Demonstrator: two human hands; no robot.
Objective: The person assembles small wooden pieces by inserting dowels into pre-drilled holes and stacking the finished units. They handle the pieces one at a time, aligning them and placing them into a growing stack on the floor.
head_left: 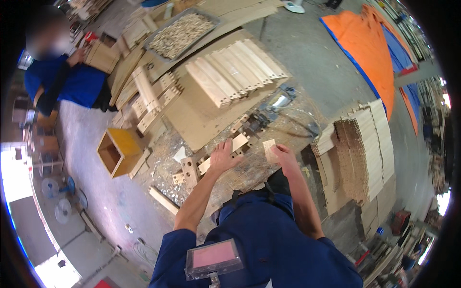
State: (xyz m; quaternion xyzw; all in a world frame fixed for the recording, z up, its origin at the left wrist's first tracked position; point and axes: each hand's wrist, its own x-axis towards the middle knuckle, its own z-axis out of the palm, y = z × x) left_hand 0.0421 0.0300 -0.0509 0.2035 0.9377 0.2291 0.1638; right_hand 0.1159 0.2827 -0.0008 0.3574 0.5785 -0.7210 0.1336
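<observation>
My left hand (223, 157) lies across a short pale wooden board (239, 141), its fingers along the far side and its thumb on the near side. The board rests among wooden blocks with drilled holes, next to a dark metal clamp device (254, 125). Between the thumb and fingers of my right hand (285, 158) is a small pale tan square piece (270, 150). It is held just right of the board and apart from it; its material is hard to tell. A block with round holes (189, 172) stands left of my left wrist.
Long drilled boards (235, 72) lie in a row on cardboard beyond my hands. A tray of small wooden pieces (181, 34) sits farther back. On the left are a yellow box (120, 152) and a co-worker (67, 81) holding a board. Stacked boards (372, 144) stand right.
</observation>
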